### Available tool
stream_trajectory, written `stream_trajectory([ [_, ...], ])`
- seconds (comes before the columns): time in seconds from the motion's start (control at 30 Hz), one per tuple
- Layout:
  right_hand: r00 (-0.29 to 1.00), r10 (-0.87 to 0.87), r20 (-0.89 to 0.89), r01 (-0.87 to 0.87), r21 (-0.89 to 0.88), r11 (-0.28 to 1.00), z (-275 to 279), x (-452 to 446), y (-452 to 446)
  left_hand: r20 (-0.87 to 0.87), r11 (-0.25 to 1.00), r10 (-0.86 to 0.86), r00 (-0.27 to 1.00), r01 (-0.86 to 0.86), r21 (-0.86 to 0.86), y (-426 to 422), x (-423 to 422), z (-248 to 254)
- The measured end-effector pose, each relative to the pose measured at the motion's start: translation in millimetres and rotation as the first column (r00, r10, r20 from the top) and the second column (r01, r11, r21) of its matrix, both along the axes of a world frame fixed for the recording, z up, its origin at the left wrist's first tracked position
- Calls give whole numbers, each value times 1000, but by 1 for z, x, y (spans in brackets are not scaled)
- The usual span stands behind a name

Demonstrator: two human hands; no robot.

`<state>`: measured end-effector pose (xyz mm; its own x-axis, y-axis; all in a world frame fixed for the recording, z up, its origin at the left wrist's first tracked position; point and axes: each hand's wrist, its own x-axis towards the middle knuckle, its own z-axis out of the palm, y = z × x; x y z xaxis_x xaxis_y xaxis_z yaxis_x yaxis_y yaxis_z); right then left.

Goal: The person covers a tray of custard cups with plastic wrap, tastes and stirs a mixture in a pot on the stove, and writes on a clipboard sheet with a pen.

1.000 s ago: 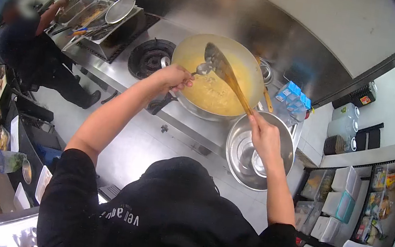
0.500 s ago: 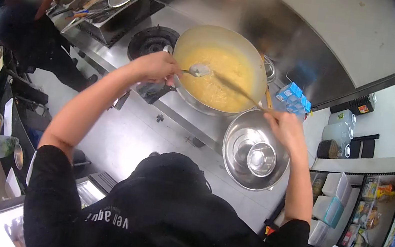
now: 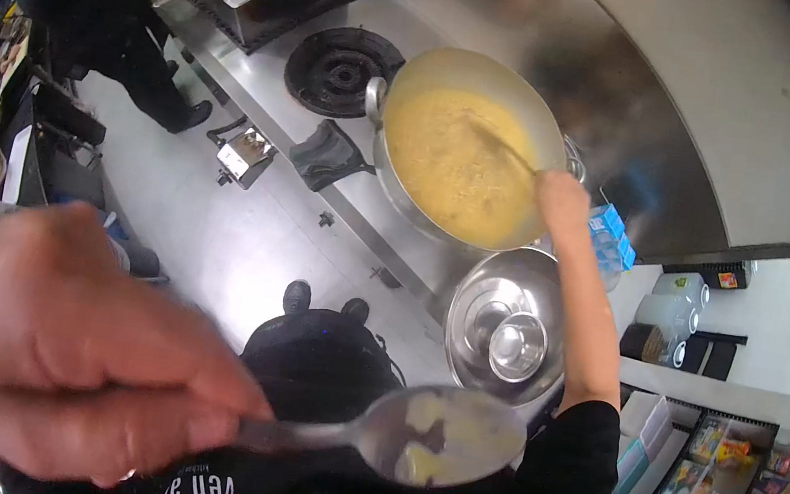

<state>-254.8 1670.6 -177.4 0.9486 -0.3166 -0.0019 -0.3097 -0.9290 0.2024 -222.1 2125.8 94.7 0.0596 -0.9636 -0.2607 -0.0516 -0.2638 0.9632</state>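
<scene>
My left hand [image 3: 88, 345] is close to the camera, its fingers pinched on the handle of a metal spoon [image 3: 463, 449]. The spoon's bowl is smeared with a little pale yellow food. Farther off, my right hand [image 3: 563, 202] grips a long-handled stirring paddle [image 3: 505, 148] at the right rim of a large metal pot [image 3: 456, 66]. The paddle's lower end is sunk in a thick yellow mixture [image 3: 450, 179] with shreds in it, so its tip is hidden.
A wide steel bowl [image 3: 470, 303] with a smaller metal bowl [image 3: 516, 347] inside stands right of the pot. Left of the pot are a black burner [image 3: 344, 71] and a dark cloth [image 3: 329, 155]. Another person [image 3: 109, 15] stands at the far left, near the fryer baskets.
My left hand has brought the spoon from over the pot up close to the camera. My right hand has moved in nearer the pot rim, still holding the paddle.
</scene>
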Motion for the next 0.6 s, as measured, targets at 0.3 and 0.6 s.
stream_trajectory([
  [0.3, 996, 65, -62, -55, 143, 988, -54, 17, 3, 236, 950, -312, 920, 304, 70, 1, -27, 6],
  [0.6, 965, 8, -261, 56, 235, 970, 107, -65, 71, 319, 978, -202, 926, 210, 10, -5, -17, 20],
])
